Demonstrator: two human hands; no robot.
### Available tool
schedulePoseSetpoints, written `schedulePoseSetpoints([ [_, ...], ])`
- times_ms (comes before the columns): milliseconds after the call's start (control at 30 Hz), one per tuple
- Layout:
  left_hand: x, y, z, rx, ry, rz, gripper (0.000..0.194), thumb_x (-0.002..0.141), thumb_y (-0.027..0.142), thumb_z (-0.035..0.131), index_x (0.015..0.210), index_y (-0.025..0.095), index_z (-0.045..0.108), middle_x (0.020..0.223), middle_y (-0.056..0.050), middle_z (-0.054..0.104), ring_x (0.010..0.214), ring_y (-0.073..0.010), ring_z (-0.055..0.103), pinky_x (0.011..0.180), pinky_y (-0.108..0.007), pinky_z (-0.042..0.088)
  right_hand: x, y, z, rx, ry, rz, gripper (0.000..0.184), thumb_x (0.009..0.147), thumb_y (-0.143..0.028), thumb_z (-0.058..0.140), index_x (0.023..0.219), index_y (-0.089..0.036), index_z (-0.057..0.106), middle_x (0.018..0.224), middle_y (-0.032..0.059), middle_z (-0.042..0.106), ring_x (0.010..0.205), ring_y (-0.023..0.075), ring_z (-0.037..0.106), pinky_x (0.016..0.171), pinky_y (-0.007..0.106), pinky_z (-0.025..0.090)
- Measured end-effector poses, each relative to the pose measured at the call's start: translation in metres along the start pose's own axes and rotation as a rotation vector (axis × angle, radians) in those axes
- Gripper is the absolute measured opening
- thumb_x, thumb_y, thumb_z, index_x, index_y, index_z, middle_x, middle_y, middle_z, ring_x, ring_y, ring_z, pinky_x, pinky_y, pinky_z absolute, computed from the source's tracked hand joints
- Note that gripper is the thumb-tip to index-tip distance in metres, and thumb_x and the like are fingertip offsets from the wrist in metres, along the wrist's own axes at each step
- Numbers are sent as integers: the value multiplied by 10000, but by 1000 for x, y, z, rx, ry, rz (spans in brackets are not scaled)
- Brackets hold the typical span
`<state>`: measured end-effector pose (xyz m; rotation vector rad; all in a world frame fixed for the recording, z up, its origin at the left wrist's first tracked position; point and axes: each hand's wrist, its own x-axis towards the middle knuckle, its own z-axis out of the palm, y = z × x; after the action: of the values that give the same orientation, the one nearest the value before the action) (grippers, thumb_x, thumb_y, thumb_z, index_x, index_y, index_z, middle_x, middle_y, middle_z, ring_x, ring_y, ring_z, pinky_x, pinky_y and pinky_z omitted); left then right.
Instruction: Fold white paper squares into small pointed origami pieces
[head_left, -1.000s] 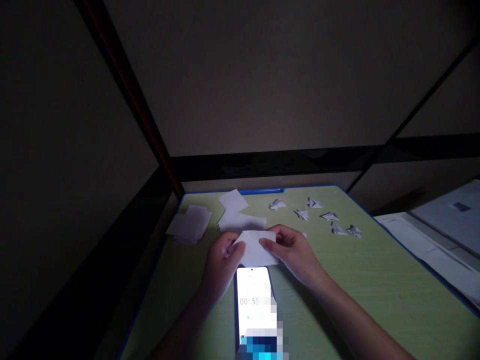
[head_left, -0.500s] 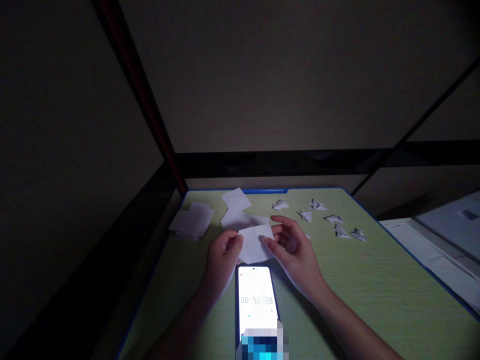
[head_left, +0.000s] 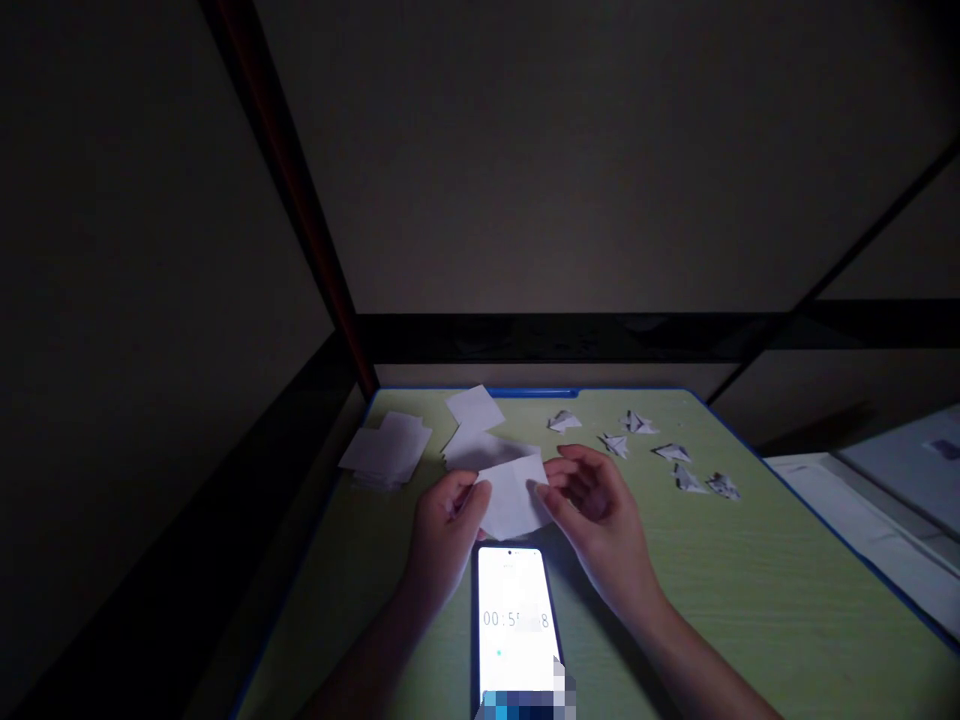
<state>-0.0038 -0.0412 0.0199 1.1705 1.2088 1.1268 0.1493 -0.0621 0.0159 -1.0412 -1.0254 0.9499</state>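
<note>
Between my two hands is a small white sheet of paper (head_left: pixel 514 498), with a faint crease down it. My left hand (head_left: pixel 448 525) pinches its left edge between thumb and fingers. At the right edge, my right hand (head_left: pixel 600 520) grips it with the thumb on the front and the fingers partly behind. Just below the sheet lies a lit phone (head_left: pixel 517 600) showing a timer. Behind the sheet are more loose white papers (head_left: pixel 476 410), partly covered by it.
A stack of white paper squares (head_left: pixel 390 447) lies at the table's far left. Several small folded paper pieces (head_left: pixel 671 453) are scattered at the far right. The green table (head_left: pixel 750 590) has a blue rim and meets a wall. White boxes (head_left: pixel 892 490) stand off its right side.
The whole view has shifted slightly, so everything sits a little lower. Both hands keep hold of the sheet, which is tilted a bit differently.
</note>
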Motion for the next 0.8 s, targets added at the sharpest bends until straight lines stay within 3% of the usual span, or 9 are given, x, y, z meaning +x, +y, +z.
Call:
schedulePoseSetpoints([
  [100,1,-2,-1,6,6,9,262,729,392,634,740,132,602,621,-12,605,541,-129,566,422,-182,423,-1,1,1,-34,-16,-19,420,749,-270,738,1105,-251,514,1001,47,641,897,172,618,849,347,505],
  [167,1,-3,-1,4,-3,17,264,734,395,637,718,134,602,595,-1,578,528,-122,551,422,-180,417,0,1,0,-18,-22,24,446,728,-289,752,1111,-241,528,948,43,647,861,180,621,808,348,514],
  [300,0,-4,0,4,-17,19,266,749,397,623,723,133,604,587,4,559,517,-113,526,424,-179,402,2,-3,-2,102,-52,254,540,667,-336,803,1134,-209,564,756,-5,640,699,159,614,674,306,506],
  [400,-1,-4,0,26,-26,17,256,755,388,611,734,133,608,588,9,547,524,-113,527,433,-177,402,2,-6,-3,103,-157,373,407,665,-372,802,983,-162,657,770,24,677,692,159,620,645,289,486],
  [533,-2,-1,0,17,-15,-4,251,731,380,615,740,129,605,610,-6,586,524,-121,539,430,-187,415,0,-1,-2,-49,-157,309,300,656,-402,792,730,-141,663,662,19,643,596,136,558,546,259,425],
  [700,-2,0,0,-11,-17,-6,254,706,372,625,730,121,596,577,-5,584,492,-112,515,416,-188,399,-3,3,0,-127,-96,223,245,708,-384,735,715,-158,639,632,10,614,564,137,530,514,256,403],
  [800,-2,0,0,-2,-7,-9,247,707,368,620,720,123,591,579,-4,583,487,-108,508,406,-185,389,-6,-1,2,-256,-92,85,176,764,-339,692,797,-168,667,711,37,652,643,169,579,559,278,446],
])
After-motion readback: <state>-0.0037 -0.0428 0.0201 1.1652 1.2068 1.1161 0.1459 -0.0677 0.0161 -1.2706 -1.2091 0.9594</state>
